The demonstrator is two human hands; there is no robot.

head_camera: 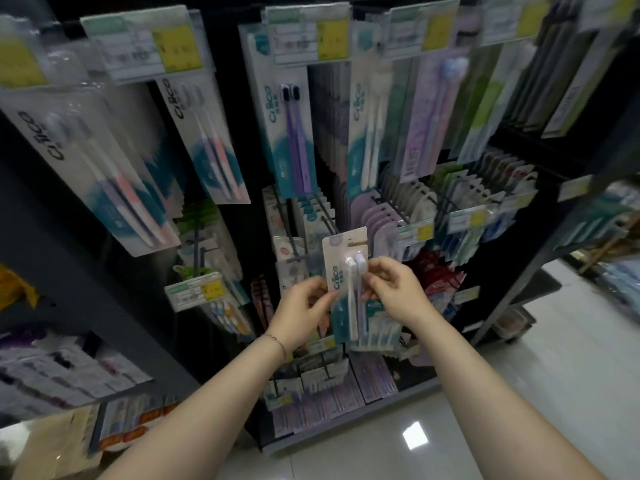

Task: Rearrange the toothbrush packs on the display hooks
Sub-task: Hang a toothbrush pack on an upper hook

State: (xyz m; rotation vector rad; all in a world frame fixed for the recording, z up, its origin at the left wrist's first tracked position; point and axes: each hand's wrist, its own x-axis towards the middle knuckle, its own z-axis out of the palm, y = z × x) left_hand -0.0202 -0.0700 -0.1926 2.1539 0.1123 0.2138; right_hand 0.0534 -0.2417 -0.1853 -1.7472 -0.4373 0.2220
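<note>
1. Holding the 2-brush toothbrush pack upright in front of the middle of the black display rack, both hands grip it by its sides. The left hand pinches the left edge. The right hand pinches the right edge beside the brush heads. The pack hangs on nothing yet, and its top overlaps the front end of a dark hook.
2. Missing the hang hole looks the likeliest slip. The hole at the card's top is small and blurred here, and the card itself hides the hook's tip. A blind push could dent the card or slide it past the tip.
3. Both grips are light edge pinches (the clear blister is probably slick). If the card catches on the hook, it could twist free. It would then fall among the lower packs or onto the tiled floor.
4. The yellow-and-white price tag sits just right of the pack at a neighbouring hook's end. A sideways swing of the right hand could knock it or flip it up.
5. Neighbouring hooks carry other designs, such as the lilac packs to the right. Their labels are too blurred to read, so I cannot tell which hook this pack belongs on. It could end up in the wrong row.
6. Pushing hard along a hook could crush the cards already hanging behind.
</note>
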